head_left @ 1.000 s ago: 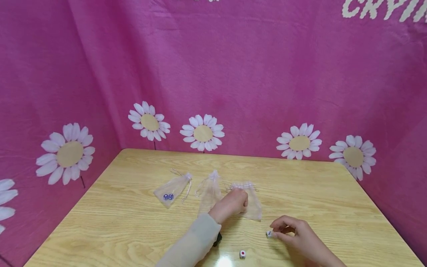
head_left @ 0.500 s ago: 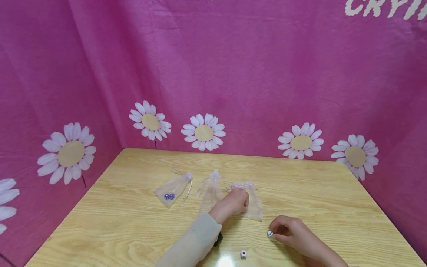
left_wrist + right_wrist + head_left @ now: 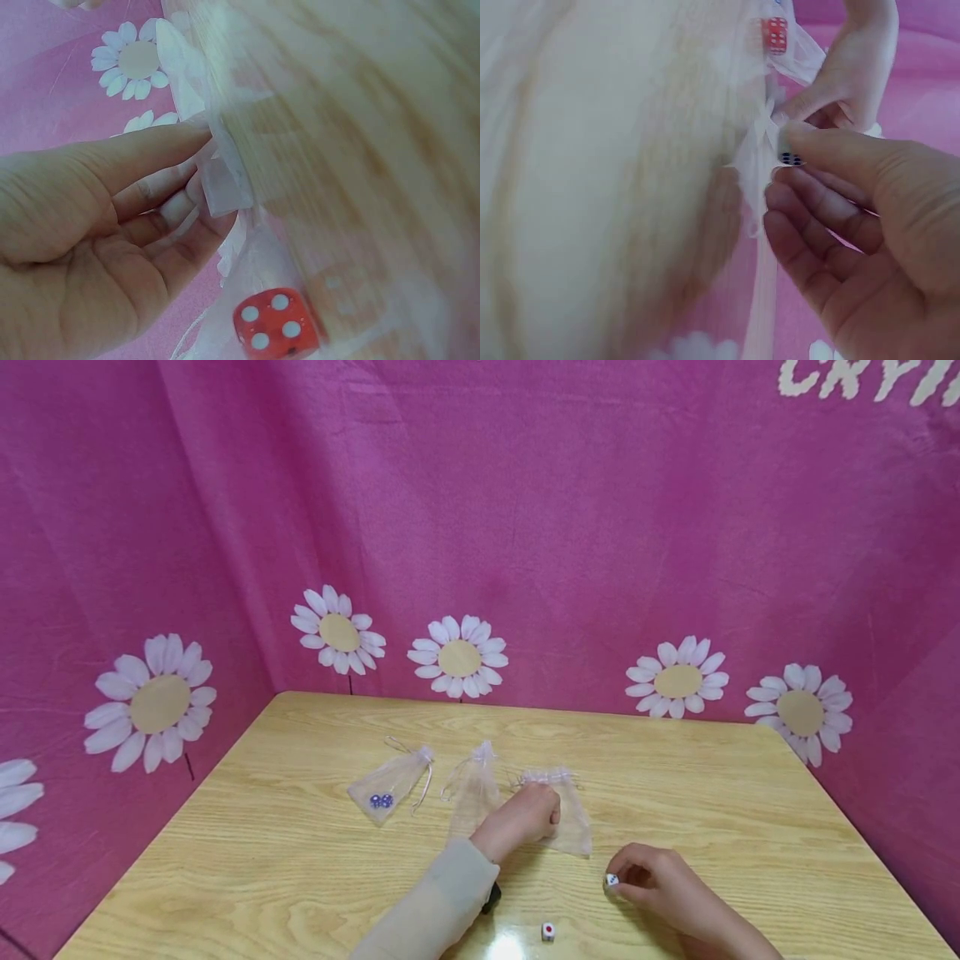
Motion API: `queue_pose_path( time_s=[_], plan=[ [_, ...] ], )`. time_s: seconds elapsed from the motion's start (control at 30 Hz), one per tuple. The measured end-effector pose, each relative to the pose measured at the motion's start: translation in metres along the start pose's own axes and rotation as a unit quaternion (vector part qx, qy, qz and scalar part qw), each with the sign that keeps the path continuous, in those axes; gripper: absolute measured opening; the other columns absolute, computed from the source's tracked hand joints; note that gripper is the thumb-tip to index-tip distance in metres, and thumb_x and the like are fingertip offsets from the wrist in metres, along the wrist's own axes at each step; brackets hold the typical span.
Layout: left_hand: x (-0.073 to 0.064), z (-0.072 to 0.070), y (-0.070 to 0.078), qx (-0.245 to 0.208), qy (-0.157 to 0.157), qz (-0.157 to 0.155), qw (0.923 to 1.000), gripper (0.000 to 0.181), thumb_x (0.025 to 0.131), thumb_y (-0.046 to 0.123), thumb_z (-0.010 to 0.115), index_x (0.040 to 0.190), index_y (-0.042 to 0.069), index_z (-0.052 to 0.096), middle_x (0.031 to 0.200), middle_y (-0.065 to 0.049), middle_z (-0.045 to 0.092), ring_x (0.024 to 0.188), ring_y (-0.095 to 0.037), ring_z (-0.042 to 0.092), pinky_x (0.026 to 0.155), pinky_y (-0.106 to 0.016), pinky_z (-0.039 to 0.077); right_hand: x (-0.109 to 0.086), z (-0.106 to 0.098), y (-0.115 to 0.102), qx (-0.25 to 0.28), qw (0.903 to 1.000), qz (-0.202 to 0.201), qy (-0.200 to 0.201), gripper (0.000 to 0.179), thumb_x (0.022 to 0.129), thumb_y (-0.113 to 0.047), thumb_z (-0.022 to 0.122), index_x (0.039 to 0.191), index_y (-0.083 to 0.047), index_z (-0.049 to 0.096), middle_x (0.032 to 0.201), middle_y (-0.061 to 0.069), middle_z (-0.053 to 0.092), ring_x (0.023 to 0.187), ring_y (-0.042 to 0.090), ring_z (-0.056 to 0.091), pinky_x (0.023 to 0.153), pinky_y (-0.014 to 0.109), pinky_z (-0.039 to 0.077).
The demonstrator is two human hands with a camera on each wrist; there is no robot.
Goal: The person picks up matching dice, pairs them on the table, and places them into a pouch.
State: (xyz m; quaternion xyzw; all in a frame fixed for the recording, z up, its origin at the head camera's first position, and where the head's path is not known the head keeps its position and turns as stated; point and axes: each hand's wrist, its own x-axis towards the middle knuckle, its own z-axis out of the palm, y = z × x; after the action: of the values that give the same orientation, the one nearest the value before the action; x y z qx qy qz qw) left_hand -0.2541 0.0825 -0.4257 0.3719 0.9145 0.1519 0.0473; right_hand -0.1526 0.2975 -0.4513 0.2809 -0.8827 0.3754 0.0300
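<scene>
My left hand (image 3: 525, 814) rests over the right-hand sheer drawstring bag (image 3: 572, 827). In the left wrist view its thumb and fingers pinch the bag's fabric (image 3: 225, 180), and a red die (image 3: 276, 322) with white dots shows through sheer cloth below. Further right, my right hand (image 3: 660, 878) pinches a white die (image 3: 612, 880) with dark dots between thumb and fingertips. The right wrist view shows that die partly covered by the thumb, near the bag's fabric. A second white die (image 3: 548, 932), red dot up, lies near the table's front.
Two blue dice (image 3: 381, 801) sit inside the left sheer bag (image 3: 401, 777). Between the bags lies a middle sheer bag (image 3: 474, 789), partly behind my left forearm. A black object (image 3: 491, 897) shows under that wrist. Pink flowered cloth (image 3: 487, 527) hangs behind the wooden table (image 3: 712, 777).
The white die in my right hand has turned and shifted slightly up and right, closer into the fingers. My left hand and the bags have stayed in place.
</scene>
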Motion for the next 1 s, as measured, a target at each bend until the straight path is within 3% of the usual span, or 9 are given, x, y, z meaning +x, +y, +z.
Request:
queue_pose_path(
  time_s=[0.2,0.4,0.53,0.63,0.8,1.0],
  plan=[
    [0.0,0.001,0.0,0.003,-0.002,0.0,1.0,0.058,0.079,-0.009,0.065,0.05,0.015,0.021,0.057,0.005,0.008,0.058,-0.009,0.011,0.058,-0.018,0.016,-0.008,-0.005,-0.004,0.028,0.9957,0.078,0.042,0.007,0.088,-0.021,0.072,0.093,-0.016,0.069,0.083,-0.006,0.069,0.073,-0.005,0.058,0.062,0.02,0.051],
    [-0.001,0.0,0.0,-0.004,-0.008,-0.011,0.9999,0.058,0.082,-0.006,0.066,0.051,0.015,0.022,0.058,0.005,0.008,0.058,-0.009,0.012,0.057,-0.019,0.017,-0.02,-0.014,-0.008,0.069,0.982,0.16,0.074,0.013,0.091,-0.022,0.068,0.098,-0.012,0.069,0.093,-0.006,0.07,0.079,-0.002,0.06,0.069,0.02,0.052],
    [-0.001,0.0,0.0,-0.013,-0.012,-0.023,0.9996,0.057,0.083,-0.008,0.063,0.052,0.014,0.021,0.058,0.005,0.008,0.057,-0.009,0.011,0.056,-0.019,0.016,-0.025,-0.017,-0.009,0.086,0.9751,0.184,0.089,0.014,0.091,-0.02,0.068,0.1,-0.009,0.069,0.094,-0.008,0.07,0.079,0.001,0.062,0.07,0.02,0.052],
    [0.0,0.0,-0.001,-0.011,-0.011,-0.025,0.9996,0.058,0.083,-0.008,0.064,0.051,0.015,0.021,0.057,0.005,0.009,0.056,-0.009,0.012,0.056,-0.019,0.016,-0.027,-0.017,-0.009,0.088,0.9773,0.171,0.089,0.014,0.092,-0.018,0.068,0.1,-0.008,0.068,0.092,-0.009,0.07,0.079,0.001,0.062,0.069,0.021,0.053],
    [0.001,0.001,0.0,-0.005,-0.008,-0.024,0.9997,0.06,0.084,-0.002,0.069,0.05,0.015,0.022,0.056,0.005,0.01,0.057,-0.009,0.014,0.056,-0.018,0.017,-0.024,-0.014,-0.011,0.099,0.9855,0.113,0.08,0.01,0.092,-0.013,0.066,0.1,-0.007,0.068,0.092,-0.01,0.07,0.079,0.001,0.063,0.068,0.021,0.053],
    [0.0,0.001,0.001,-0.023,-0.015,-0.026,0.9993,0.058,0.083,-0.007,0.064,0.05,0.015,0.021,0.056,0.005,0.009,0.054,-0.009,0.01,0.055,-0.018,0.016,-0.012,-0.001,-0.018,0.104,0.9908,0.058,0.064,0.007,0.09,-0.01,0.068,0.097,-0.009,0.069,0.089,-0.008,0.07,0.076,-0.002,0.062,0.066,0.022,0.053]
  ],
)
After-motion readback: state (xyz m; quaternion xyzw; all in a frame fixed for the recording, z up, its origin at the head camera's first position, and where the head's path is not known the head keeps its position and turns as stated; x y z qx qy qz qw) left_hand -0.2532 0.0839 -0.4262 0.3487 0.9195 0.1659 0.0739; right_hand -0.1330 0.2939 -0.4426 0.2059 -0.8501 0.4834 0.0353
